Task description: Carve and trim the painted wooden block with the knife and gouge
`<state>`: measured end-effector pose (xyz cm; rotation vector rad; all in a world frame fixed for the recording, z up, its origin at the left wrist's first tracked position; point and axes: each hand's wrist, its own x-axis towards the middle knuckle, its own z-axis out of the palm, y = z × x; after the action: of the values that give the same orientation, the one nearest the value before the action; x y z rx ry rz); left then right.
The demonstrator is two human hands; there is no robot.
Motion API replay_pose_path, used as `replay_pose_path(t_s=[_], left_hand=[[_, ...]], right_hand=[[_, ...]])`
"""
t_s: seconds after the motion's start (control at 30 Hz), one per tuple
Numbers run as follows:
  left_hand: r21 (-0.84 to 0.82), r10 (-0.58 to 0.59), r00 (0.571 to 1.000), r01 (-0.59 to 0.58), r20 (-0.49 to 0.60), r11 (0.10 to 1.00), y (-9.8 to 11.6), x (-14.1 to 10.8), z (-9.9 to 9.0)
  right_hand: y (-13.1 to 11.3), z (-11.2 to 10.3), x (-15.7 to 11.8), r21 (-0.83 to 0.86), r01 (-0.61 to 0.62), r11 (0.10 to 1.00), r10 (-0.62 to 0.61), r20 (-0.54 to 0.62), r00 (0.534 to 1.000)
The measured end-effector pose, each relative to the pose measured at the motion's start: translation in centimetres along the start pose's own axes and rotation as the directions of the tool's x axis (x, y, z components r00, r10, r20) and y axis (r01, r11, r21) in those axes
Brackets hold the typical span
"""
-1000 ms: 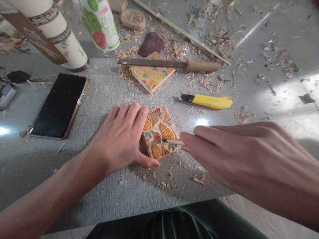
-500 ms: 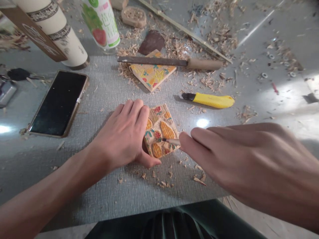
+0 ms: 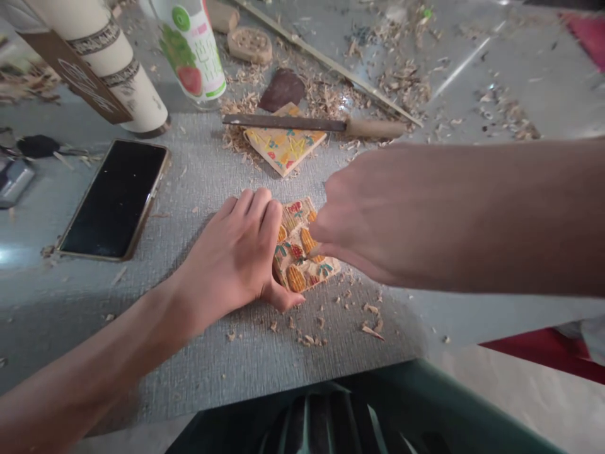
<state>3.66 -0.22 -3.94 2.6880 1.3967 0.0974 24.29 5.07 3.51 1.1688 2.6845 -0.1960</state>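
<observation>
My left hand [image 3: 236,252] lies around the left side of a small square wooden block [image 3: 293,277], gripping it with the thumb along its near edge. Carved relief covers the block's face, with orange, red and green painted shapes. My right hand [image 3: 352,227] is closed above the block's right side, wrist turned over. A slim, pale carving tool [image 3: 312,253] pokes out of its fingers, its tip down at the block's face. Most of the tool is hidden by the hand.
Beyond lies a file [image 3: 293,121] across a second patterned block [image 3: 284,157]. A phone [image 3: 113,200] is at left; a paper cup [image 3: 137,94] and a clear printed cup [image 3: 196,57] stand behind. Wood shavings [image 3: 326,94] and a long thin stick [image 3: 331,63] lie at the back.
My right hand has swung up and turned over, its forearm now coming in from the right and covering the yellow utility knife. The left hand stays on the block.
</observation>
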Motion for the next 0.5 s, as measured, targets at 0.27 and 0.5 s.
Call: replay_pose_path(t_s=[0.27,0.5], left_hand=[[0.028,-0.075,0.995,0.073,0.072,0.997,0.2,0.0,-0.3],[0.026,-0.051,0.997,0.050,0.062,0.998,0.1,-0.2,-0.3]], right_hand=[[2.2,-3.5,4.0,0.099,-0.052,0.994,-0.013,0.561,0.828],[3.3,-2.5,-1.7,0.114,-0.004,0.993,-0.034,0.327,0.944]])
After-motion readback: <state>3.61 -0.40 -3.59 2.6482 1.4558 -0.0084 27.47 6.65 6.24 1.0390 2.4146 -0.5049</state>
